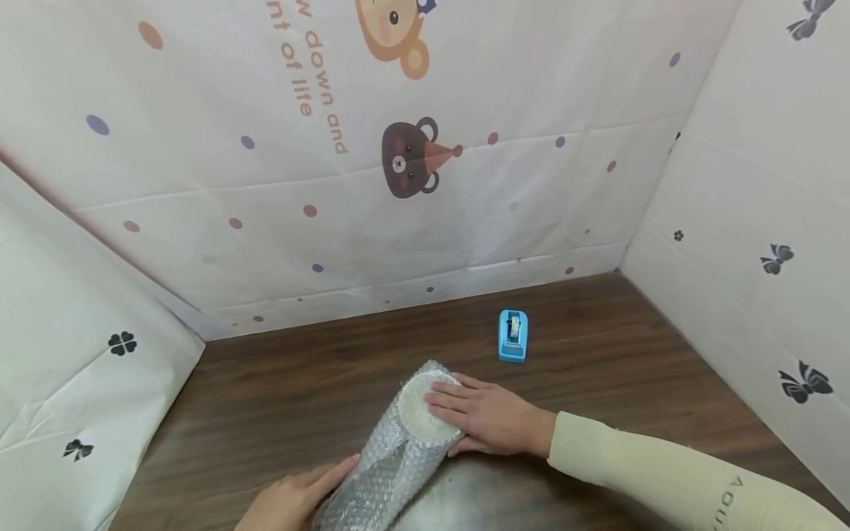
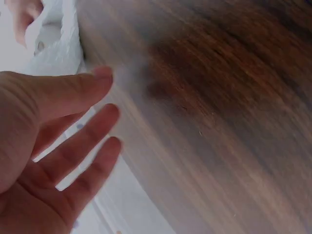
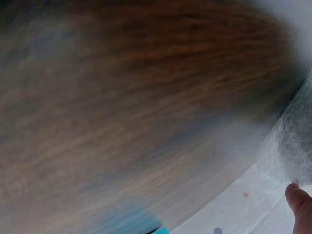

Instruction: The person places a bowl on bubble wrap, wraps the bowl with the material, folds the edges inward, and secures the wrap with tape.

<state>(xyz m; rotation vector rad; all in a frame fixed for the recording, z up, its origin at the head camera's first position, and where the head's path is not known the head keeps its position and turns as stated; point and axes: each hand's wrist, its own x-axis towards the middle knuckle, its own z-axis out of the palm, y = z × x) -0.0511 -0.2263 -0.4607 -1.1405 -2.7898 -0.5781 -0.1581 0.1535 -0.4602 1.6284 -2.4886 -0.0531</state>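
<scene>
A sheet of bubble wrap (image 1: 372, 483) lies around a round white disc-like object (image 1: 413, 417), whose flat face shows at the far end. My right hand (image 1: 488, 417) rests on that face with fingers extended, the thumb lower at the right edge of the wrap. At the wrap's left edge is my left hand (image 1: 295, 494), its index fingertip right at the plastic. In the left wrist view this hand (image 2: 53, 141) has its fingers spread and loosely extended, with nothing between them. The right wrist view catches the wrap (image 3: 295, 136) and one fingertip (image 3: 296, 194) beside it.
A blue tape dispenser (image 1: 513, 339) with a small roll stands on the dark wooden table (image 1: 299, 391), behind and right of the wrap. White printed sheets (image 1: 279, 243) rise like walls along the table's back, left and right sides.
</scene>
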